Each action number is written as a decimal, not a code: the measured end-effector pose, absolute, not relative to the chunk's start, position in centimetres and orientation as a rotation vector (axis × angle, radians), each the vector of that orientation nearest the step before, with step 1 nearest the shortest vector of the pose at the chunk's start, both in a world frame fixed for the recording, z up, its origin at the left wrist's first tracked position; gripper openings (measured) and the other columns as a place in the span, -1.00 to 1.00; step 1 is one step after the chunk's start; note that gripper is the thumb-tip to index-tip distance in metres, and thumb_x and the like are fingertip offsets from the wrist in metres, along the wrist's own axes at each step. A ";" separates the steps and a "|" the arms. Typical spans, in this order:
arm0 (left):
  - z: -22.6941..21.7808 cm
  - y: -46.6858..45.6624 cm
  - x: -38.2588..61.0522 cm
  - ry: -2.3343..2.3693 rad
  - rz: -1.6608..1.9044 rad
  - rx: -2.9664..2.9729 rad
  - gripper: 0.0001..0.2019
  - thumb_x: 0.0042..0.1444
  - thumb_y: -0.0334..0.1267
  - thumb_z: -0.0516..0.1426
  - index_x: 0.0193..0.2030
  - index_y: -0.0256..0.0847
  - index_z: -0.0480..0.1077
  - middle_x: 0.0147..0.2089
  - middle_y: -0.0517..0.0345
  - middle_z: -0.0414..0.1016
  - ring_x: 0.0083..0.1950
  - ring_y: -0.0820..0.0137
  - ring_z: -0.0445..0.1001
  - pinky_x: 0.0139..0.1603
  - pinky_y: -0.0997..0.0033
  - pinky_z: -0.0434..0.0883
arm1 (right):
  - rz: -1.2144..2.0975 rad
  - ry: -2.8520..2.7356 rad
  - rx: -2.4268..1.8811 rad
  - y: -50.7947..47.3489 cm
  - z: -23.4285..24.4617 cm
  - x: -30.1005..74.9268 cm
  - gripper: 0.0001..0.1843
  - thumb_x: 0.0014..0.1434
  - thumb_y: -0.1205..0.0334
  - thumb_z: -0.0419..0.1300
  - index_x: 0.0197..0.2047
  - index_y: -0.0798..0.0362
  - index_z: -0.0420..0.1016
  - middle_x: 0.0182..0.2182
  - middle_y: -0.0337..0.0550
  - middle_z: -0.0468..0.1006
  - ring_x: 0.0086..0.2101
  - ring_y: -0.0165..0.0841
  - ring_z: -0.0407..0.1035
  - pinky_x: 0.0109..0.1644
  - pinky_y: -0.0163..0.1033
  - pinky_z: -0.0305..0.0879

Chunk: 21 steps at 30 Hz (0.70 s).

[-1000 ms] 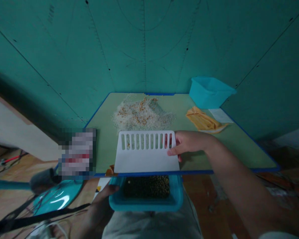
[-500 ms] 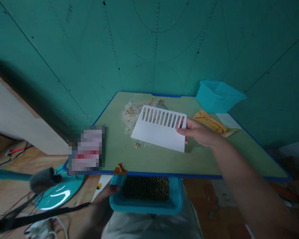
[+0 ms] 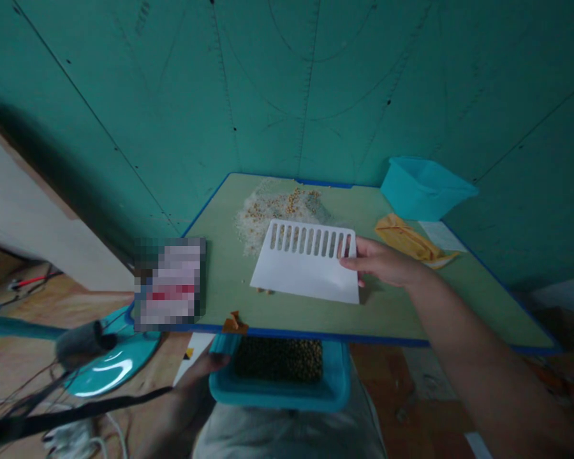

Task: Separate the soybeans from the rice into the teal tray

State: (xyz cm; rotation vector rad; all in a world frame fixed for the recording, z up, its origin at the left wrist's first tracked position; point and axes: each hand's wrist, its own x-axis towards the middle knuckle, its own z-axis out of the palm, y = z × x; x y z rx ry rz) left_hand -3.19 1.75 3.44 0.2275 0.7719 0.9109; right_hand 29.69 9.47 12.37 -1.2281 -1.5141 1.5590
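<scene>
My right hand (image 3: 380, 260) grips the right end of a white slotted plate (image 3: 306, 275), thumb on top and fingers behind. The plate is tilted over the table, its row of slots on the far side. Behind it lies a spread pile of pale grains (image 3: 263, 213) mixed with tan kernels. A few tan bits (image 3: 264, 291) show at its near left edge. My left hand (image 3: 208, 370), dark and partly blurred, is closed on the left rim of a blue tub (image 3: 280, 396) under the table's front edge. Dark and tan grains fill the tub's bottom.
A green table (image 3: 387, 322) with blue edging stands against a green wall. At the back right are a turquoise bin (image 3: 423, 191), a yellow cloth (image 3: 406, 239) and a white paper (image 3: 442, 236). A blurred-out packet (image 3: 172, 284) lies front left, near brown tape (image 3: 235, 324).
The white plate has come toward me and turned slightly, uncovering more of the pile behind it. The camera view has shifted a little. My left hand stays at the tub.
</scene>
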 end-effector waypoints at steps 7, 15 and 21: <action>3.1 2.1 -3.6 0.805 0.896 0.369 -0.76 -0.11 -0.39 0.23 -0.27 -0.17 0.65 -0.36 0.08 0.75 -0.35 0.20 0.68 -0.35 0.45 0.57 | 1.654 -1.561 -1.203 9.5 12.1 29.8 -0.65 0.01 0.17 0.31 -0.17 0.09 0.32 -0.45 -0.35 0.40 -0.57 -0.55 0.29 -0.63 -0.45 0.25; 3.1 2.4 -4.1 0.891 0.899 0.452 -0.75 -0.06 -0.35 0.19 -0.25 -0.12 0.66 -0.36 0.18 0.74 -0.32 0.14 0.66 -0.17 0.27 0.55 | 1.770 -1.600 -1.198 9.4 12.1 29.8 -0.67 0.00 0.18 0.33 -0.25 0.08 0.30 -0.44 -0.36 0.38 -0.53 -0.54 0.30 -0.59 -0.45 0.25; 2.8 2.2 -4.4 0.866 0.916 0.412 -0.84 -0.10 -0.34 0.25 -0.37 -0.09 0.66 -0.40 0.17 0.74 -0.19 0.07 0.65 0.15 0.12 0.37 | 1.776 -1.633 -1.180 9.1 12.6 30.0 -0.68 0.00 0.17 0.34 -0.28 0.09 0.30 -0.46 -0.37 0.38 -0.55 -0.55 0.29 -0.57 -0.44 0.26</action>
